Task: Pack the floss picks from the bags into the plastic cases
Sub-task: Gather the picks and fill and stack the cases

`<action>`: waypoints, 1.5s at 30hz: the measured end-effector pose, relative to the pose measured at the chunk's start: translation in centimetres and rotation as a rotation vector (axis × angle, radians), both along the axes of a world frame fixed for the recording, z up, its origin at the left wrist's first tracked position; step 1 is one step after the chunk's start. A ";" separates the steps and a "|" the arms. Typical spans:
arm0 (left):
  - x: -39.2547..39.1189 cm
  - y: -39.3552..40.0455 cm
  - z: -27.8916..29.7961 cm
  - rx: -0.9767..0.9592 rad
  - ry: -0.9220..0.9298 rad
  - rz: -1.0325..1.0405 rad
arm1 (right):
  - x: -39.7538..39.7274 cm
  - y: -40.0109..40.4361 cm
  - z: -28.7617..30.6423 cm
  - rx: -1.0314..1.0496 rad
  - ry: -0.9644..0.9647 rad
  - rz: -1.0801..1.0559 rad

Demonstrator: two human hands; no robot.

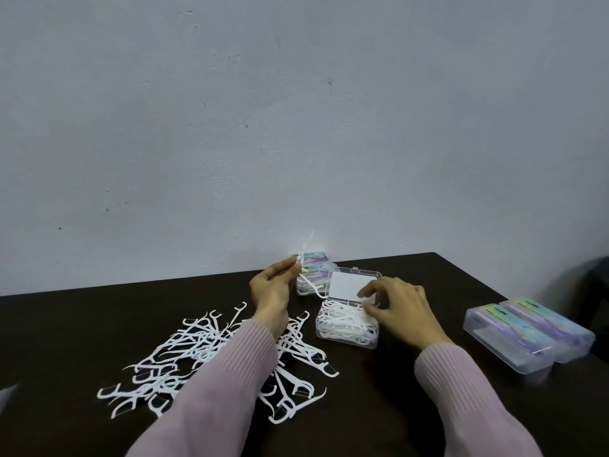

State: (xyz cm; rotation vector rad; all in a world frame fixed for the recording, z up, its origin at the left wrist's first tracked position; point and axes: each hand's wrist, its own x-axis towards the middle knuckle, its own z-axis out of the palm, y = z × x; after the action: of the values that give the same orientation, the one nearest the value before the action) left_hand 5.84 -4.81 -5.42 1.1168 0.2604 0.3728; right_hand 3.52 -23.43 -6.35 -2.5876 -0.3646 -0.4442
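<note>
An open clear plastic case (346,328) sits mid-table with several white floss picks inside and its lid (352,285) raised. My right hand (395,308) hovers over the case's right side, its curled fingertips touching the picks inside. My left hand (273,288) is lifted left of the case and pinches a few white floss picks (304,258) that stick up and hang down from the fingers. A loose pile of floss picks (204,354) is spread on the dark table to the left, partly hidden by my left sleeve.
Stacked closed cases (313,268) stand against the wall behind the open one. Two more closed cases with coloured labels (527,334) lie at the right. The dark table (412,407) ends at a pale wall. A dark object (596,285) sits at the far right.
</note>
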 end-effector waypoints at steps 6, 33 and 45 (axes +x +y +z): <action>-0.4 -2.5 -0.6 0.022 -0.060 0.040 | -0.6 1.3 0.9 0.577 0.173 0.156; -0.8 -0.5 -1.1 0.938 -0.260 -0.553 | 0.5 -1.6 -0.1 0.529 0.192 -0.103; -0.3 0.1 -1.6 0.752 -0.221 -0.233 | 0.5 -0.3 -0.2 0.406 0.213 -0.054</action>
State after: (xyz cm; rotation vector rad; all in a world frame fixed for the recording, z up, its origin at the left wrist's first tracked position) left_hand 5.51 -4.71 -6.97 1.8058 -0.2317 0.3923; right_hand 3.99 -23.76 -6.54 -2.2231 -0.1152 -0.2276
